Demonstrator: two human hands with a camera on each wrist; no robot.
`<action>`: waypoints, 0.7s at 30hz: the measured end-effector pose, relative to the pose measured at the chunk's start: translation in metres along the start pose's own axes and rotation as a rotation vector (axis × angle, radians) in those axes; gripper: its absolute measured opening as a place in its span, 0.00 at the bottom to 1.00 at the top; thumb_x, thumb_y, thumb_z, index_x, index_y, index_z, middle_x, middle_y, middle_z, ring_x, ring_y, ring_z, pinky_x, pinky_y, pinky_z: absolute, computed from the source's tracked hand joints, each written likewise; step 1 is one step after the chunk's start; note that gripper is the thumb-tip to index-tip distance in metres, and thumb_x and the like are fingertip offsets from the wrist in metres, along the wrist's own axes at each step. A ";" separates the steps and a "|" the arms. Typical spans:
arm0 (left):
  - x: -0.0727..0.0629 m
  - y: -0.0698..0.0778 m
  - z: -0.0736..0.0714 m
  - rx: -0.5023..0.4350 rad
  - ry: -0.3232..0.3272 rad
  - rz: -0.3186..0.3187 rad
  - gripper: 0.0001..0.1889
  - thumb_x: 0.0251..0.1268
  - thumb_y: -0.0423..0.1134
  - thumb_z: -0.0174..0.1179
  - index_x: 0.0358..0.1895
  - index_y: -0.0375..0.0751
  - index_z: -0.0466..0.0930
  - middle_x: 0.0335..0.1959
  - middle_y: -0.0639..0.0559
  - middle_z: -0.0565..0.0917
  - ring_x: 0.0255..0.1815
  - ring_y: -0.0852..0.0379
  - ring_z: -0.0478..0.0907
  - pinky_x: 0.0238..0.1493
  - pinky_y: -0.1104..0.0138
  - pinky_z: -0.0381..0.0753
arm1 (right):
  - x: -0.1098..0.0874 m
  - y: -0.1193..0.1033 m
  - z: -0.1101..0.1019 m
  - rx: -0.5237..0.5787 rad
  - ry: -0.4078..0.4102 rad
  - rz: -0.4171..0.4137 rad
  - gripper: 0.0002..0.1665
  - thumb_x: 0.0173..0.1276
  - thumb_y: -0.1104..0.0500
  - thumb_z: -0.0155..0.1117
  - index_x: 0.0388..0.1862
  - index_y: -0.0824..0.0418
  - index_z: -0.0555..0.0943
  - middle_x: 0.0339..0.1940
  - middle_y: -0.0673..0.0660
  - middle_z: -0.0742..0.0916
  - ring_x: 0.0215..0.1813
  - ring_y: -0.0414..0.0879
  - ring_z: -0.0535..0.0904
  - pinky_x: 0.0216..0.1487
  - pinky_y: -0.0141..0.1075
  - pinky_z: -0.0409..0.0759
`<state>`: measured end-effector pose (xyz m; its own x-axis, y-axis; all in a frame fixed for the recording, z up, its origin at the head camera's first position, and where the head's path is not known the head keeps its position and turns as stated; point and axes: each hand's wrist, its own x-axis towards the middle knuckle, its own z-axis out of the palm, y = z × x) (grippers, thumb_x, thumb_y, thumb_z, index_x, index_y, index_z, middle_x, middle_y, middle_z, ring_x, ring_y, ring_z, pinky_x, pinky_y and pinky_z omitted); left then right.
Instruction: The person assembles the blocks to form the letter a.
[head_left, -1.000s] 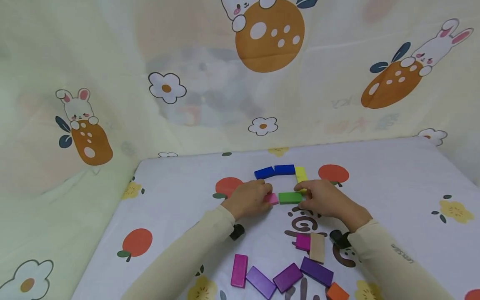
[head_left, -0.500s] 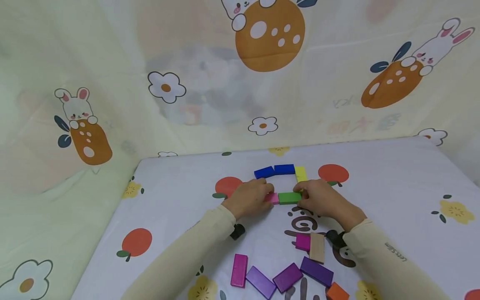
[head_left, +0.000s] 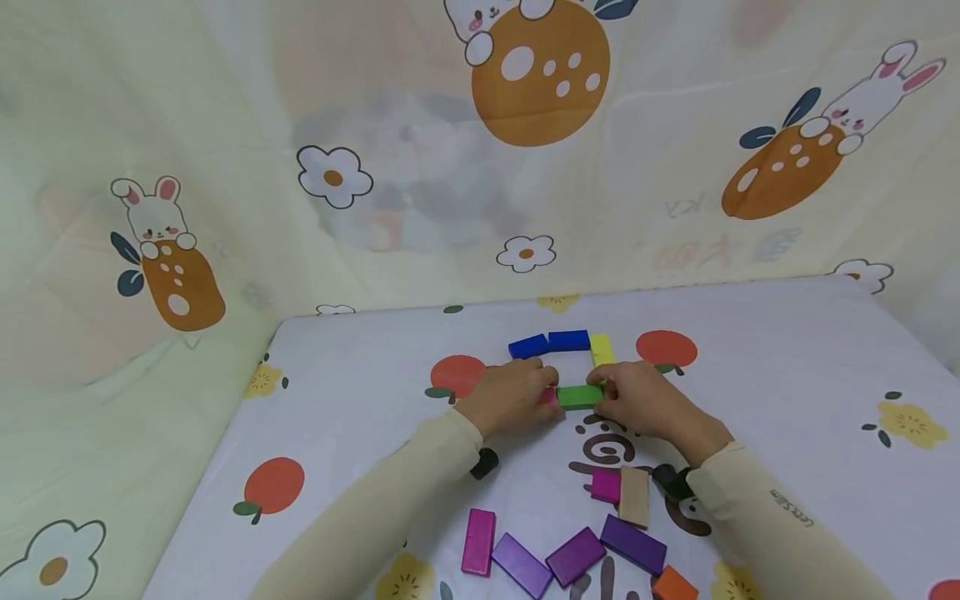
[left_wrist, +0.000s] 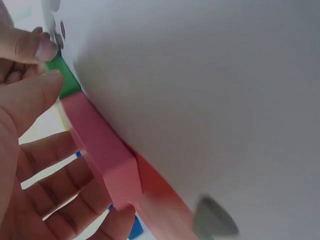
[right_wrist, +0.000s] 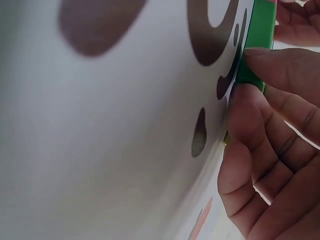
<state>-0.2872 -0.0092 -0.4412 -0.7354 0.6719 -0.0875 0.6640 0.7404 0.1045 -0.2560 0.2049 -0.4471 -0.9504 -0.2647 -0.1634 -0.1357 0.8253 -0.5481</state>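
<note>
In the head view, my right hand (head_left: 648, 400) pinches the right end of a green block (head_left: 579, 397) between thumb and fingers. From the left, my left hand (head_left: 513, 396) reaches over a pink block (left_wrist: 102, 145), most of which it covers in the head view. The left wrist view shows that hand's thumb by the joint between pink and green, its fingers along the pink block's other side. Pink and green lie end to end. Beyond the hands, two blue blocks (head_left: 568, 340) and a yellow block (head_left: 602, 348) continue the outline, the yellow one coming down toward the green.
Nearer the person lie a magenta block (head_left: 478, 542), a lilac block (head_left: 522, 565), a purple block (head_left: 575, 556), a dark violet block (head_left: 633, 543) and an orange block (head_left: 676, 583). A small magenta block (head_left: 606, 485) touches a tan block (head_left: 634, 497). A printed cloth (head_left: 360, 367) covers the table.
My left hand has slid right along the pink block toward the green one. The right hand shifted slightly left early on and keeps its hold on the green block.
</note>
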 end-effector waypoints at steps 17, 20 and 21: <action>0.013 0.008 0.006 0.062 0.001 0.028 0.20 0.73 0.56 0.65 0.58 0.49 0.84 0.42 0.56 0.81 0.42 0.62 0.75 0.43 0.73 0.76 | -0.065 -0.003 0.010 0.061 -0.039 -0.155 0.19 0.60 0.47 0.80 0.45 0.55 0.88 0.31 0.45 0.80 0.35 0.42 0.74 0.35 0.33 0.74; 0.012 0.008 0.007 0.057 -0.002 0.024 0.20 0.73 0.55 0.65 0.59 0.49 0.84 0.43 0.56 0.81 0.43 0.61 0.75 0.44 0.73 0.76 | -0.071 -0.005 0.013 0.029 -0.069 -0.174 0.22 0.55 0.44 0.83 0.44 0.52 0.89 0.34 0.44 0.81 0.37 0.41 0.75 0.38 0.33 0.75; 0.012 0.008 0.007 0.054 -0.003 0.023 0.20 0.73 0.55 0.65 0.59 0.49 0.84 0.44 0.56 0.81 0.43 0.61 0.75 0.45 0.73 0.77 | -0.072 -0.006 0.013 0.016 -0.076 -0.183 0.22 0.54 0.44 0.84 0.44 0.52 0.89 0.34 0.43 0.81 0.37 0.40 0.74 0.38 0.33 0.75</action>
<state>-0.2901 0.0049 -0.4488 -0.7192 0.6891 -0.0889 0.6874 0.7243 0.0526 -0.1834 0.2120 -0.4428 -0.8861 -0.4474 -0.1212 -0.2992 0.7518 -0.5876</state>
